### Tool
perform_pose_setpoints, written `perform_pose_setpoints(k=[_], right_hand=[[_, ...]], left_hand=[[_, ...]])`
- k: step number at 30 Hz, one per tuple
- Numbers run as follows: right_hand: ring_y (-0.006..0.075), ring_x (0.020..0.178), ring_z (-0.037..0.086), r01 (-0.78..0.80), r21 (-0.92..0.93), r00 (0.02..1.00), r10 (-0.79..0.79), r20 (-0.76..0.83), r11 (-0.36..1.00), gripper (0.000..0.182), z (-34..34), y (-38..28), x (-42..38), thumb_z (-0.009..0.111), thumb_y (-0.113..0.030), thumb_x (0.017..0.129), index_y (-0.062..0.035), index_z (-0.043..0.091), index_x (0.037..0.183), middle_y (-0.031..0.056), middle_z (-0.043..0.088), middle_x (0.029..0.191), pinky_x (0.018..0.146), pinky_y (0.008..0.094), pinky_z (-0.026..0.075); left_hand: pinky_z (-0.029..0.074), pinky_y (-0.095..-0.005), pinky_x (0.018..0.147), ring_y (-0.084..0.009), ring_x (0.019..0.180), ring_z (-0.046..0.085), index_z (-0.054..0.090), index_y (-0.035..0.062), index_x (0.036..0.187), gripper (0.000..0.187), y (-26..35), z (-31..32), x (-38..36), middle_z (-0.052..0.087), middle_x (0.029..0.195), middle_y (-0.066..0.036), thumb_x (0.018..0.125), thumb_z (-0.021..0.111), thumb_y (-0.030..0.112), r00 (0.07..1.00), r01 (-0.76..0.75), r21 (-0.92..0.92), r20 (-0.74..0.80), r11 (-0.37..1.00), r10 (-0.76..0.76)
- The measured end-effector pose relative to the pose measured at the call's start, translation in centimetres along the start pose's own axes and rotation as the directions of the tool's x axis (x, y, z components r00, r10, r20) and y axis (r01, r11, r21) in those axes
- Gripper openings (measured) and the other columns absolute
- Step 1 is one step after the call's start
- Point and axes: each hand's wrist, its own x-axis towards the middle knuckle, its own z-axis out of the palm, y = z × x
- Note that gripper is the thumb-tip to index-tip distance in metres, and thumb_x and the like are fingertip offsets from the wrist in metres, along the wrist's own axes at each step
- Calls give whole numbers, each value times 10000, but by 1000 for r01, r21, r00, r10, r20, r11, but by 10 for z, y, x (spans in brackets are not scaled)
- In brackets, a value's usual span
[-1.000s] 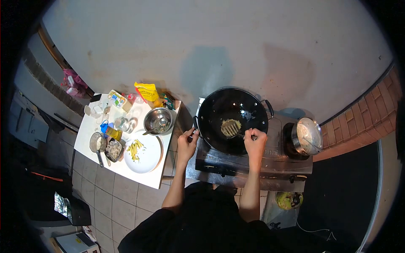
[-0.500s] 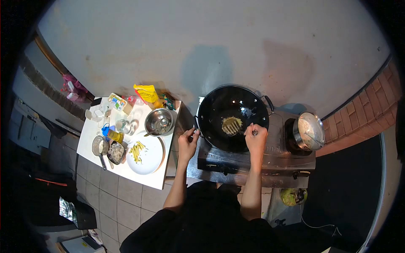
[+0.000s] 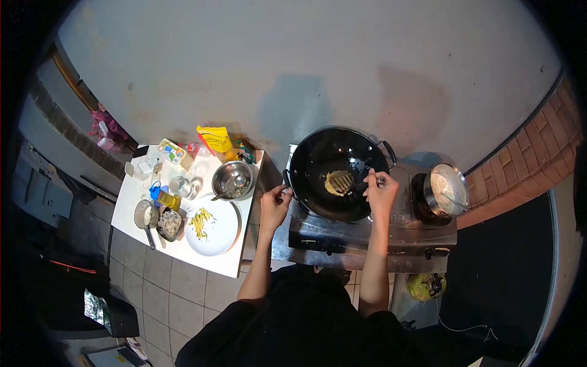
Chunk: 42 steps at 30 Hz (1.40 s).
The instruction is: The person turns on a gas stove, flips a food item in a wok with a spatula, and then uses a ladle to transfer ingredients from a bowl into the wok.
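A black wok point(image 3: 324, 144) stands on the stove, with a yellowish paste-like food point(image 3: 333, 185) spread on its bottom. My right hand point(image 3: 380, 192) is closed around the handle of a slotted turner point(image 3: 345, 180), whose head rests on the food. At the wok's left side, my left hand point(image 3: 275, 207) has its fingers pinched at the lower end of the loop handle point(image 3: 287, 178). The wok's other handle point(image 3: 389, 151), at the upper right, is free of both hands.
Right of the wok, a metal pot point(image 3: 448, 186) holds pale food and a utensil. The white table point(image 3: 208, 264) at left bears a plate point(image 3: 223, 235) with yellow strips, a steel bowl point(image 3: 232, 177), a yellow bag point(image 3: 214, 139), an oil bottle point(image 3: 168, 199) and a small saucepan point(image 3: 145, 214).
My right hand has moved to the right and slightly up, and the turner's handle has swung with it. The food is pushed together at the turner's left. My left hand stays at the wok handle.
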Motion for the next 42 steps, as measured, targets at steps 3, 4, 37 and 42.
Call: perform_pose_setpoints(k=[3,4,37,42], right_hand=[[74,384,483,10,87,998,-14,53,996,319,-2,-5,2,593,-169,890,21,564,635,36,536,513,360,229,322],[74,384,483,9,85,999,-13,49,996,319,-2,-5,2,593,-169,890,21,564,635,36,536,513,360,229,322],[49,481,307,119,-171,988,-135,-79,978,275,4,18,-31,577,-7,776,41,414,559,78,349,460,431,289,261],[39,487,322,127,-176,983,-148,-110,976,273,6,20,-32,580,-4,772,43,416,558,69,363,461,427,282,263]], left_hand=[[382,-241,487,-64,499,466,645,-59,959,290,14,-3,1,528,546,-36,822,654,196,999,36,48,4,998,-36],[410,-246,556,-79,581,493,629,-77,987,319,15,-5,2,565,626,-54,829,653,199,993,106,67,49,992,-109],[381,-211,608,-63,643,430,638,-75,940,248,9,-3,2,511,672,19,840,653,152,980,184,-95,94,978,-175],[291,-166,502,-11,564,366,640,-74,952,239,8,-1,1,428,611,66,836,669,133,986,158,-144,79,977,-148]])
